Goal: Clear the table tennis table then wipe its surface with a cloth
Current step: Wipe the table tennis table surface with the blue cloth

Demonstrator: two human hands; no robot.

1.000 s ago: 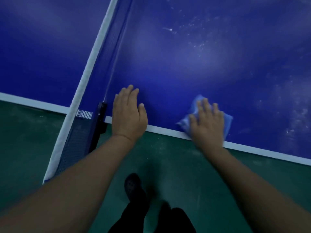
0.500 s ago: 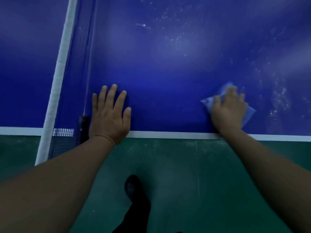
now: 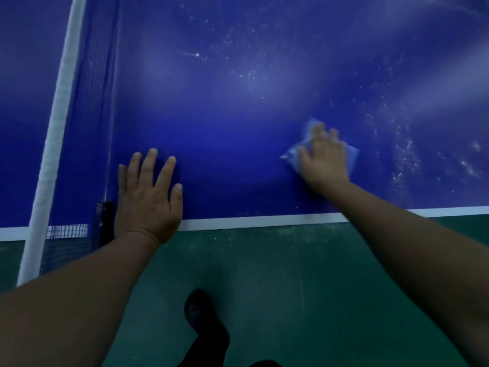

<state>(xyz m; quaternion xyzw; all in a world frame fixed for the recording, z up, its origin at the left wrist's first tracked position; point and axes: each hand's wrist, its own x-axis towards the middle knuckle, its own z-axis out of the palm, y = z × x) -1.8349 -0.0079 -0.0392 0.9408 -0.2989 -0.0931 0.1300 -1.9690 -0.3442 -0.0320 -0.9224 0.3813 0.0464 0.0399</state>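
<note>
We are pressing the cloth (image 3: pixel 353 154) flat against the blue table (image 3: pixel 238 154) with our right hand (image 3: pixel 324 158), fingers spread over it rather than curled round it, a little in from the white near edge (image 3: pixel 264 222) and well right of the net (image 3: pixel 90 102). Because nothing is pinching the cloth, it could be bunching or sliding out from under the palm on a fast stroke. White specks (image 3: pixel 407 152) are lying just to the right and farther up the table, and a sweep toward us may be pushing them over the edge onto the green floor (image 3: pixel 291 274). Our left hand (image 3: pixel 148 197) is lying open and flat on the table beside the net post (image 3: pixel 104 215), bracing us; a leftward stroke is running out of room there and could be snagging the net. Rightward and away from us the table is lying open.
</note>
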